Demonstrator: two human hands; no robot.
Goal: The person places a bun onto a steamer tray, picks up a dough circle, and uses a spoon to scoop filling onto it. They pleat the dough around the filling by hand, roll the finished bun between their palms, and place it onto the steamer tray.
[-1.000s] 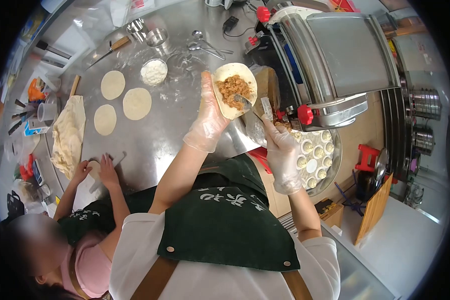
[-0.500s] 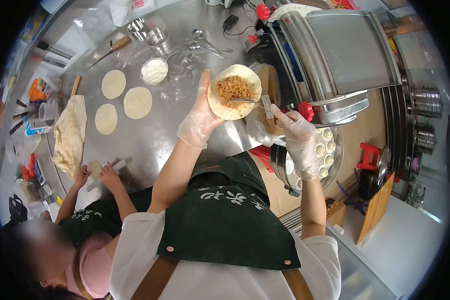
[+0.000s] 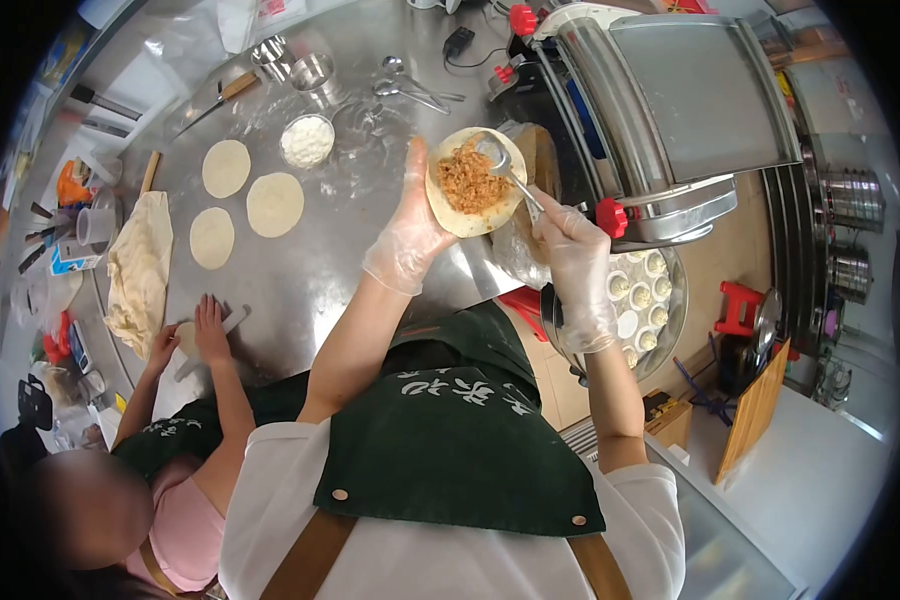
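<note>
My left hand (image 3: 410, 225), in a clear plastic glove, holds up a round dough wrapper (image 3: 511, 205) from below, its thumb along the left edge. A heap of brown minced filling (image 3: 467, 180) lies on the wrapper. My right hand (image 3: 573, 250), gloved too, grips the handle of a metal spoon (image 3: 494, 150). The spoon's bowl rests at the upper right of the filling. Just beyond the wrapper is a plastic bag (image 3: 520, 255) with something brown in it, partly hidden by my right hand.
Several dough rounds (image 3: 275, 205) lie left of a bowl of flour (image 3: 308, 141). A dough sheeter (image 3: 630, 110) stands at right, above a round steamer (image 3: 678, 290) of small buns. Two spare spoons (image 3: 410, 92) lie behind. At left a co-worker's hands (image 3: 210, 330) handle dough beside a dough sheet (image 3: 140, 265).
The spoon's bowl has moved from the filling's lower right to its upper right. My right hand has shifted up and left; my left hand has moved slightly right. The filling is spread wider.
</note>
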